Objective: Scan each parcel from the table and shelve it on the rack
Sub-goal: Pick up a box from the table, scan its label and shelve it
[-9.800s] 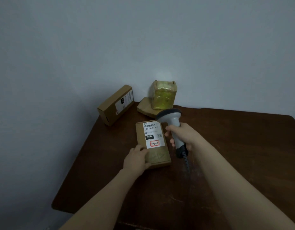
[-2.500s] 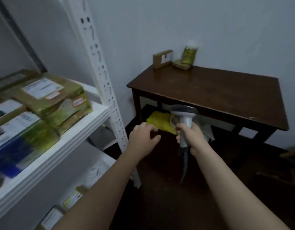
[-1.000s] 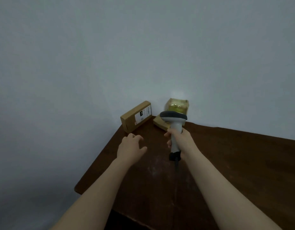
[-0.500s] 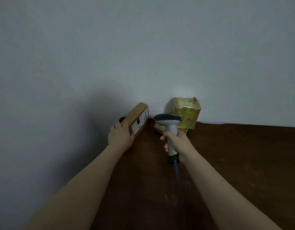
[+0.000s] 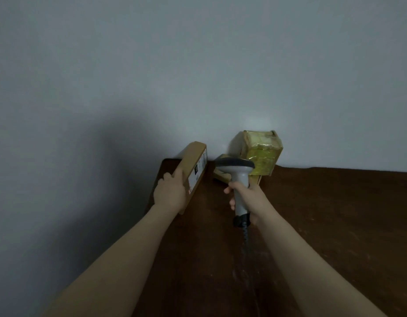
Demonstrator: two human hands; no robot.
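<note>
Parcel (image 5: 193,164) in left hand (image 5: 170,194), scanner (image 5: 241,179), right hand (image 5: 254,199)

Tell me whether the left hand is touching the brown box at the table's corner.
Touching. The head view shows the left hand gripping the near end of the brown box, with no gap between them. The right hand holds only the scanner.

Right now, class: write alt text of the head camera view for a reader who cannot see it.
A person's left hand grips a slim brown box on its edge at the back left corner of a dark table, while the right hand holds a grey scanner upright. Behind the scanner, a yellow-taped parcel sits against a pale wall.
</note>
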